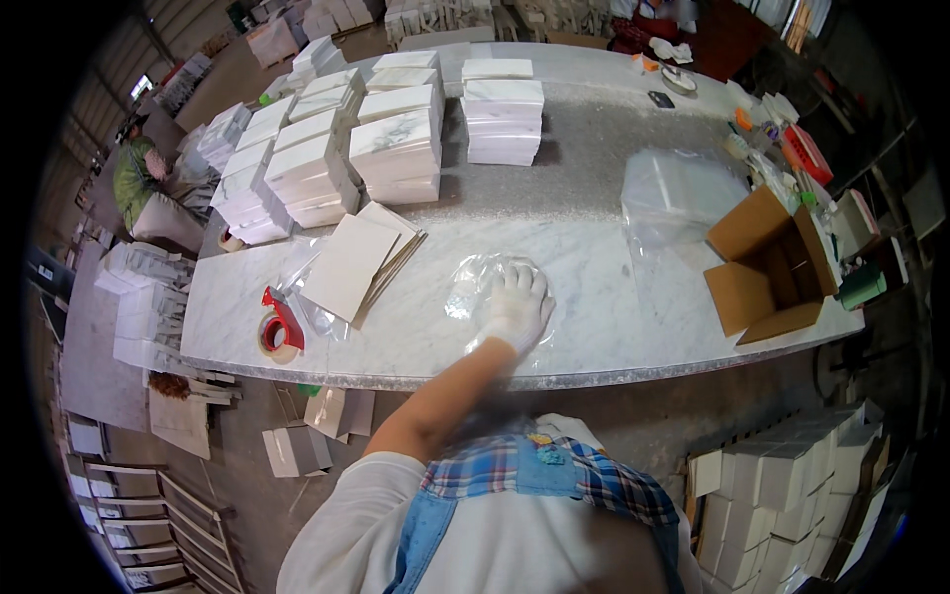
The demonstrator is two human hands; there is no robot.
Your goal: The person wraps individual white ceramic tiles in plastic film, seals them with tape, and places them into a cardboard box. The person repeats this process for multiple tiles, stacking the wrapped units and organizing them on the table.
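The workshop floor [633,416] runs around you, with a co-worker [139,183] at far left. Your table [426,351] is a broad slab, pale and grey-veined near you, greyer beyond. Stacks of white tiles [396,148] crowd its far left; their edges sit unevenly, so a knock could shift or chip the upper ones. At right an open cardboard box [747,297] stands near the rim, where a sleeve could catch a flap. The fanned pale sheets [346,265] at left might slide if brushed. Your left hand [520,305] lies flat, gripping nothing, on the clear plastic film [463,289] at the table's front middle; dragging could crease it, and the smooth surface could let it skid. The red tape dispenser [287,322] could snag loose film. A white patch [572,429] by your bib [500,470] may be your right glove, but I cannot tell what that hand does.
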